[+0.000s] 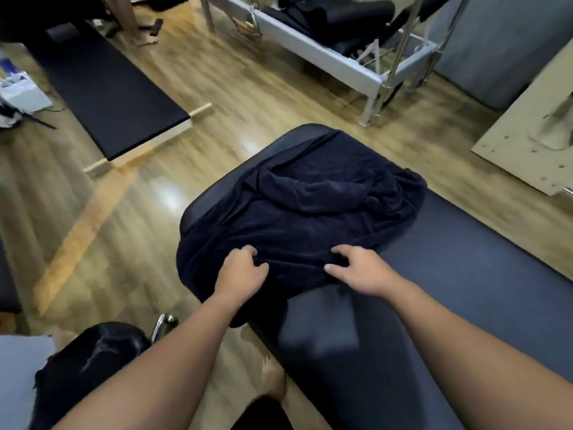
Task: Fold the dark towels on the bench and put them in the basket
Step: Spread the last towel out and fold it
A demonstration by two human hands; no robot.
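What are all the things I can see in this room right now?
dark towel: one heap, navy, crumpled on the near bench's far end
near bench: one, dark grey padded, running off to the right
low bench: one, black top on pale wood, upper left
metal frame: one, light grey, top centre, dark padding on it
board: one, beige, right edge
floor: wood-look, glossy
left hand: gripping the towel's near edge
right hand: fingers curled into the towel's near edge
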